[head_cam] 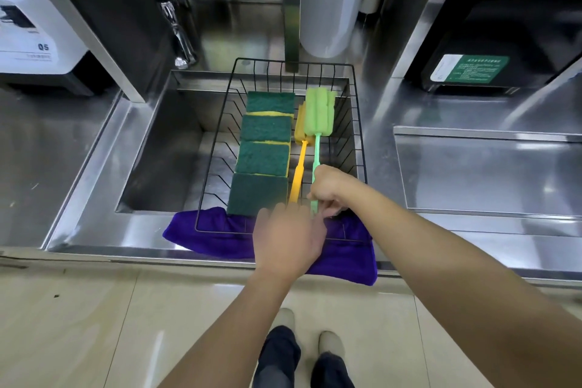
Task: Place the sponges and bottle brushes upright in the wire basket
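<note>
A steel table (pixel 37 148) runs across the view, with a pale tiled floor (pixel 78 324) below it; at far left a white machine (pixel 31 31) stands on the steel; right of it a sink (pixel 163 164) is sunk into the table, and a chrome tap (pixel 178 31) hangs above its far corner. A purple cloth (pixel 220 236) lies over the sink's near edge and droops past the table's front.

A black wire basket (pixel 217 142) sits over the sink, its near end on the cloth; in its left half four sponges (pixel 263 157) stand on edge in a row from far to near, green scouring faces up, yellow foam showing between them; just right of them lie two brushes, the orange brush (pixel 298 173) beside the sponges and the green brush (pixel 318 113) beside it, both foam heads at the far end, handles pointing to the near rim.

The left hand (pixel 288 239) hovers over the near rim with fingers loosely curled, holding nothing that shows; whether it touches the orange handle cannot be told; the right hand (pixel 330 190) is closed on the green brush's handle near its end.

Behind the basket a grey post (pixel 291 9) and a white cylinder (pixel 330 0) rise; at far right a dark machine (pixel 491 41) with a green label (pixel 469 69) stands above a steel tray (pixel 488 173).
</note>
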A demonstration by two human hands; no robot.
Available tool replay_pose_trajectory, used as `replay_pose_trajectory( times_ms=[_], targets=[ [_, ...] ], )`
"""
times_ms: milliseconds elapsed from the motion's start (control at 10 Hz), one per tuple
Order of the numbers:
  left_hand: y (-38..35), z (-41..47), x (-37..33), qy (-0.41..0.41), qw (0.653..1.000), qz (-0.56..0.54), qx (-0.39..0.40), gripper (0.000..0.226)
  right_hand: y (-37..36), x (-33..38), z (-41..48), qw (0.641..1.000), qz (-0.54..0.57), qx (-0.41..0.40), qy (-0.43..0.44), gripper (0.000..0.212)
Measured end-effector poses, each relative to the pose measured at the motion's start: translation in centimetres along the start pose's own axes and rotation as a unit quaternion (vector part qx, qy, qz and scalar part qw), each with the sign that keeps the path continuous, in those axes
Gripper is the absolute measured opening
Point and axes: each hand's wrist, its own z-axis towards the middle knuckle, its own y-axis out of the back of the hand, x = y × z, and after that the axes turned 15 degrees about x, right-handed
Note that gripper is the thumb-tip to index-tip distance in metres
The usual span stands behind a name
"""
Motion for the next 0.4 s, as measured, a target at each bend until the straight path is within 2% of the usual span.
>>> replay_pose_trajectory(
  times_ms=[100,300,400],
  targets=[
    [0.1,0.1,0.2,0.0,1.0,-0.006,0.0,0.041,-0.1,0.1,0.0,1.0,0.015,0.002,-0.001,0.02],
    [1.0,0.5,0.3,-0.004,1.0,-0.025,0.016,0.042,0.4,0.4,-1.9,0.998,0.047,-0.014,0.042,0.029],
    [0.3,-0.3,0.0,0.022,0.996,-0.059,0.06,0.044,0.7,0.0,-2.9,0.995,0.02,-0.072,0.06,0.03]
  ],
)
